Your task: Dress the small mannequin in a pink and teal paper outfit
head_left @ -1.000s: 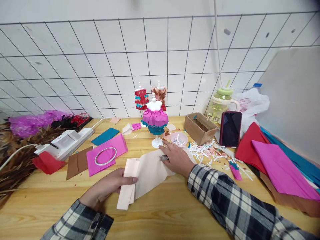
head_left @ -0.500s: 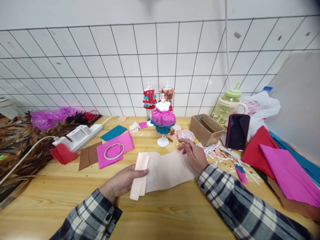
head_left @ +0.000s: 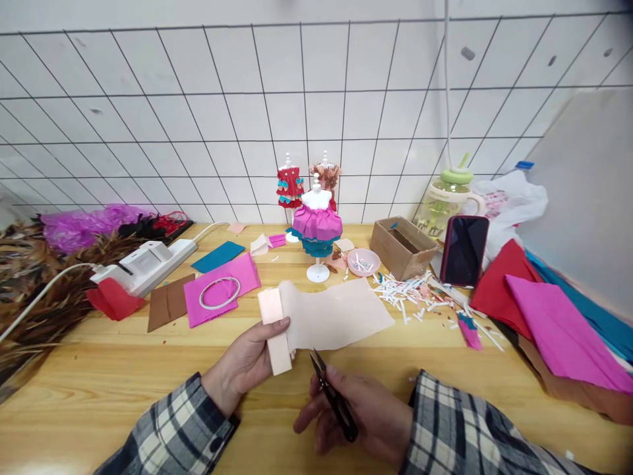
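Note:
My left hand (head_left: 241, 359) pinches the folded end of a pale peach crepe paper strip (head_left: 339, 315), thumb on top. The strip's loose part stretches to the right over the table, its edges slightly wavy. Below it, my right hand (head_left: 368, 412) grips black thread snips (head_left: 337, 404), blades pointing up and left, close to the paper's lower edge but apart from it. Beyond the paper stands a small white dress form (head_left: 317, 198) wearing a magenta and teal paper dress (head_left: 317, 225).
Two more dressed forms stand behind, one in a red dress (head_left: 289, 188). Rightward are a pink dish (head_left: 363, 262), cardboard box (head_left: 404, 247), paper scraps (head_left: 408, 288), phone (head_left: 463, 251) and jug (head_left: 445, 201). Leftward lie folded magenta paper (head_left: 247, 270), a ring (head_left: 202, 297) and power strip (head_left: 161, 264).
My right hand has left the strip's far end and come down nearer, now holding snips. The left hand keeps its hold on the folded end. The view has tilted slightly.

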A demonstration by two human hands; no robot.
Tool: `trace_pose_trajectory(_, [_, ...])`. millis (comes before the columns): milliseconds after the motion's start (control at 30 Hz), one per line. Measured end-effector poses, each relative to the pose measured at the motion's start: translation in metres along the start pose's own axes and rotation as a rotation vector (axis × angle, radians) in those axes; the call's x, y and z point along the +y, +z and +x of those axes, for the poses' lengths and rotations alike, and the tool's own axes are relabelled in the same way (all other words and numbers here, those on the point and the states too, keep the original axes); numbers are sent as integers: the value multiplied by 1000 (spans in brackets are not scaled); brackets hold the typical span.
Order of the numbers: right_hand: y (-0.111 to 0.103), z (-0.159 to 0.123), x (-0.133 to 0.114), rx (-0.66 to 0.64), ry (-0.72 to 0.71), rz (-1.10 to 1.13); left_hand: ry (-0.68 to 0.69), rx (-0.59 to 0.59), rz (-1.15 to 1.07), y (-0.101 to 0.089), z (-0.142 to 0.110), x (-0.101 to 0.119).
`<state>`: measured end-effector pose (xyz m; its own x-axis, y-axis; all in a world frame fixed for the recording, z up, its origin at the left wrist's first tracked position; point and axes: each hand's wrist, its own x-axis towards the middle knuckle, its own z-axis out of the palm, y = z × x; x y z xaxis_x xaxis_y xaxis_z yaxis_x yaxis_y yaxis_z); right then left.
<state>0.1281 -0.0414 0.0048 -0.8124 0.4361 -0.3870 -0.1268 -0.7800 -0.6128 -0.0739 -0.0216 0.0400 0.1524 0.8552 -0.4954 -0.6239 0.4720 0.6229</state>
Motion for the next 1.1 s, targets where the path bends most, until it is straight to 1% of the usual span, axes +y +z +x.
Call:
trace_pose_trajectory(100, [-2, -3, -3, -138, 33, 53, 9, 101, -18, 3, 0, 2])
trace_pose_trajectory(167, [-2, -3, -4, -177, 49, 88, 36, 115, -13, 4, 1, 2])
trace_pose_trajectory(300, [-5, 1, -2, -131, 22, 45, 33, 64, 62, 4, 3, -5])
trace_pose_trajectory(467, [-7, 5, 1, -76, -65, -52, 31, 30, 213, 0, 4, -13])
trace_pose_trajectory(700, [-4, 0, 2, -81, -47, -231, 84, -19, 253, -1, 1, -12])
trace_pose_trajectory(900, [0, -4, -7, 4, -108, -273, 124, -107, 310, 0, 0, -12])
trace_pose_trajectory(1000, [0, -4, -8, 5, -88, -274, 171, -76, 321, 2, 1, -13])
trace_pose_trajectory(1100, [-1, -3, -6, -28, -86, -274, 209, -27, 313, 2, 3, -14])
